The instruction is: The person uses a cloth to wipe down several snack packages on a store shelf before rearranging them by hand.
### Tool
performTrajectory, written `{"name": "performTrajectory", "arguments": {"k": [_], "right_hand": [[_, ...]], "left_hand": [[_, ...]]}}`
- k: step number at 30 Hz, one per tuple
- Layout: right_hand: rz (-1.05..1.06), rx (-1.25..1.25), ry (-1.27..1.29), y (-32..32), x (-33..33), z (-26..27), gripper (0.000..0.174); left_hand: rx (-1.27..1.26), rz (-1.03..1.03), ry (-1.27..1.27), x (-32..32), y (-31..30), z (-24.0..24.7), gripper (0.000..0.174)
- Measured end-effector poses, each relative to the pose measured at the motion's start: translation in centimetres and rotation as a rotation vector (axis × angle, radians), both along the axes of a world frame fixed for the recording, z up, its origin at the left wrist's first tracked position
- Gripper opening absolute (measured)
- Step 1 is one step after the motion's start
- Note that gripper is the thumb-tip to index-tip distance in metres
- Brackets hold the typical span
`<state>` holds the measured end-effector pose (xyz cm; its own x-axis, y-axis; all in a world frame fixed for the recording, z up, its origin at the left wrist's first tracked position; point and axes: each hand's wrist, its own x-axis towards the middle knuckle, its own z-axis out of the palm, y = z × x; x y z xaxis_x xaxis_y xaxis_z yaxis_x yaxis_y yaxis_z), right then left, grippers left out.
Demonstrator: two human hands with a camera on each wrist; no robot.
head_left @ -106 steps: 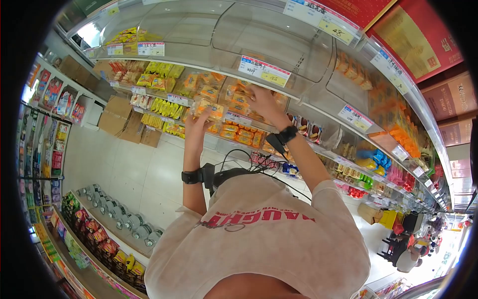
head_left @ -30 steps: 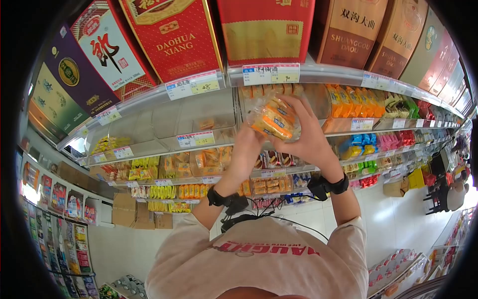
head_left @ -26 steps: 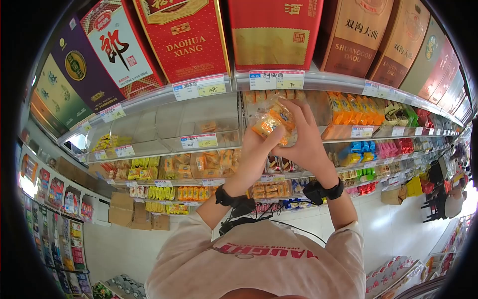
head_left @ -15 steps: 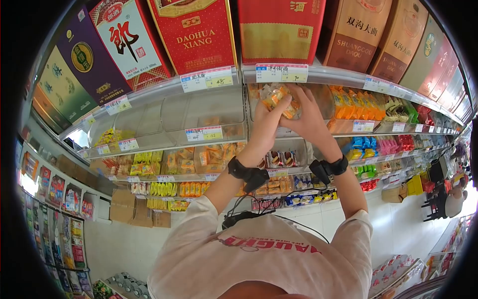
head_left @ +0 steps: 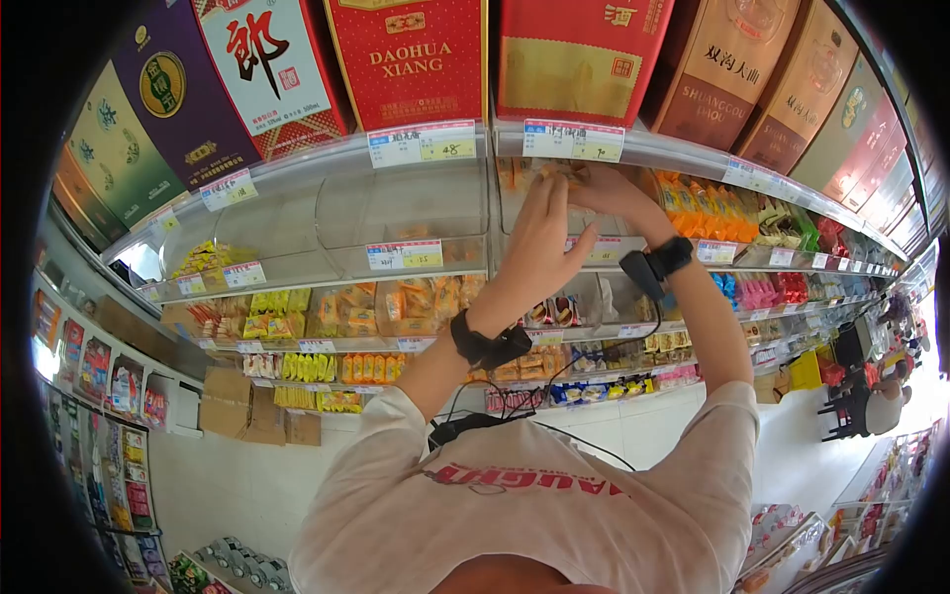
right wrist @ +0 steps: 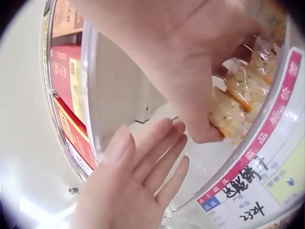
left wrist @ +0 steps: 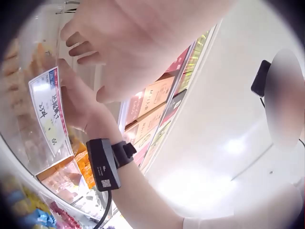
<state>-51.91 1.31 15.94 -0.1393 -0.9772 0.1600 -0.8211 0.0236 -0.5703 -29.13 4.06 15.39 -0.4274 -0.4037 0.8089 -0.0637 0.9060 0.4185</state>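
My right hand reaches into the clear bin on the upper shelf, partly hidden by my left hand in the head view. In the right wrist view its thumb and fingers curl round orange-and-clear wrapped biscuit packets, low behind the bin's front lip. My left hand is beside it at the bin's front, fingers extended and thumb spread, holding nothing. The left wrist view shows this bare palm above the right wrist. A handwritten price tag sits on the bin's front.
Tall liquor boxes stand on the shelf above, behind a clear edge. Orange packets fill the bin to the right. Lower shelves carry more snacks. Cables hang from the wrist devices.
The wrapped packets, earlier held between both hands in front of the shelf, have gone up into the bin with my right hand. My left hand has let go and its fingers have straightened.
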Motion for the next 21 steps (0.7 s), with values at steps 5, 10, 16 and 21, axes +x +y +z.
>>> {"name": "performTrajectory", "arguments": {"k": [5, 10, 16, 21], "right_hand": [[0.01, 0.312, 0.387, -0.6, 4.9, 3.3, 0.048], [0.103, 0.149, 0.496, -3.6, 5.1, 2.2, 0.051], [0.102, 0.429, -0.15, -1.2, 5.1, 5.8, 0.051], [0.121, 0.428, -0.051, -0.7, 2.9, 5.2, 0.055]], "left_hand": [[-0.102, 0.16, -0.185, -0.2, -1.0, -1.4, 0.053], [-0.024, 0.149, -0.279, 0.7, -1.2, -1.5, 0.05], [-0.058, 0.197, -0.359, 0.8, -1.7, -1.8, 0.036], [0.129, 0.071, -0.719, 1.0, -0.5, 2.1, 0.058]]}}
